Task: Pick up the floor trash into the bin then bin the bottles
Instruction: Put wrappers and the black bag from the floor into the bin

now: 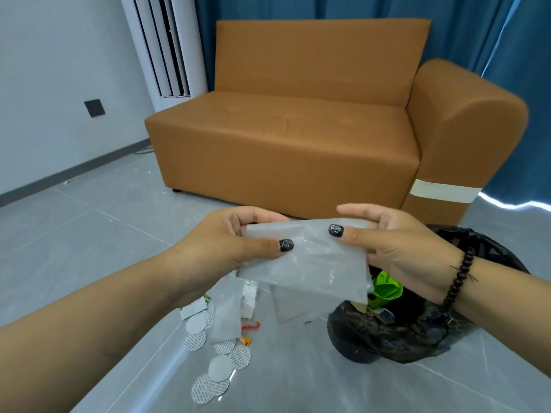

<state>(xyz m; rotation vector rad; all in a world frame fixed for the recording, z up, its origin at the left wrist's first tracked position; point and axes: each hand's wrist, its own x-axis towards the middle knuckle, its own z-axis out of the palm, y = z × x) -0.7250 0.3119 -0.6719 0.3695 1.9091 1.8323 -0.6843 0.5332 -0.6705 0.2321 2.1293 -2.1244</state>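
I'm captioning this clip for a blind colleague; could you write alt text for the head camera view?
Both hands, left hand and right hand, pinch a translucent plastic bag above a black-lined bin. Round foil seals and other scraps litter the grey floor beside it, with an orange sofa behind.

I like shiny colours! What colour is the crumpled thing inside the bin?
Bright green, inside the black-lined bin, in the head view.

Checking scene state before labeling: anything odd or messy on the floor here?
Yes. Round seal discs, a clear bag and small scraps lie scattered on the floor left of the black-lined bin. Left hand and right hand pinch a translucent plastic bag. The sofa arm carries a tape strip.
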